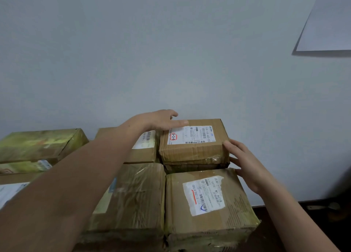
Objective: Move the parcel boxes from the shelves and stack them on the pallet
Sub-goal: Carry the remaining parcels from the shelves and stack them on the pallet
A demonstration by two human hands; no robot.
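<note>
The small brown cardboard parcel box (190, 153) with a white label rests rear right atop the stacked taped brown boxes (209, 198), with the left hand (161, 119) on its top and the right hand (245, 162) against its side, fingers straight and unclamped, so an uneven push may tip it off.

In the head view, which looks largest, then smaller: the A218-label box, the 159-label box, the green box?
1. A218-label box, though nearest the camera.
2. 159-label box and green box look alike; not ranked.
</note>
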